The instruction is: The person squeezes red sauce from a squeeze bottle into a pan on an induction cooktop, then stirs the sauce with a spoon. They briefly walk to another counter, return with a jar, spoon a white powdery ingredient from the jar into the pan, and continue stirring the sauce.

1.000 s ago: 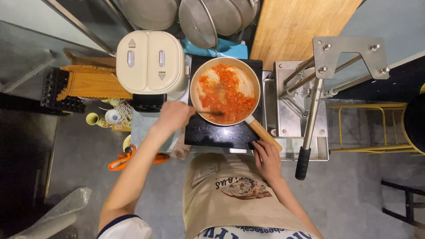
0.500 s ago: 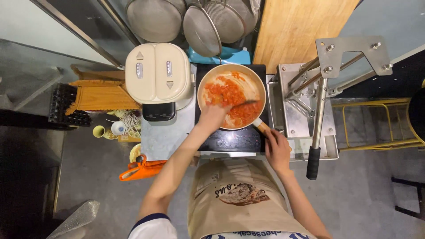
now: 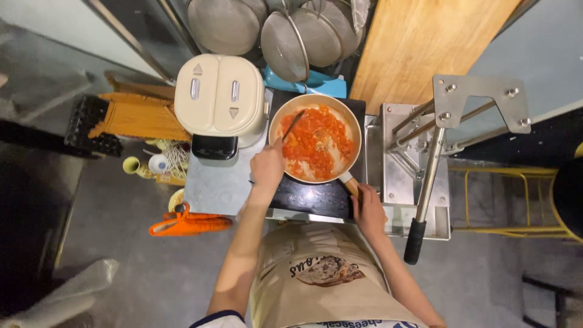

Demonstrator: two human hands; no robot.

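A cream frying pan [image 3: 347, 126] full of chopped red tomato [image 3: 316, 141] sits on a black induction hob [image 3: 306, 197]. My left hand [image 3: 268, 167] is at the pan's left rim, closed on a dark stirring utensil [image 3: 292, 126] whose tip reaches into the tomato at the upper left. My right hand [image 3: 366, 209] grips the pan's wooden handle [image 3: 348, 181] at the hob's lower right corner.
A cream rice cooker [image 3: 220, 95] stands left of the pan on a grey counter [image 3: 218, 188]. Metal strainers [image 3: 303, 36] hang behind. To the right are a steel lever press [image 3: 425, 164] and a wooden board [image 3: 425, 42]. An orange tool [image 3: 188, 223] lies at lower left.
My left hand has moved the utensil from the middle and right of the pan to its left side. The right hand stays on the handle. The view has shifted slightly.
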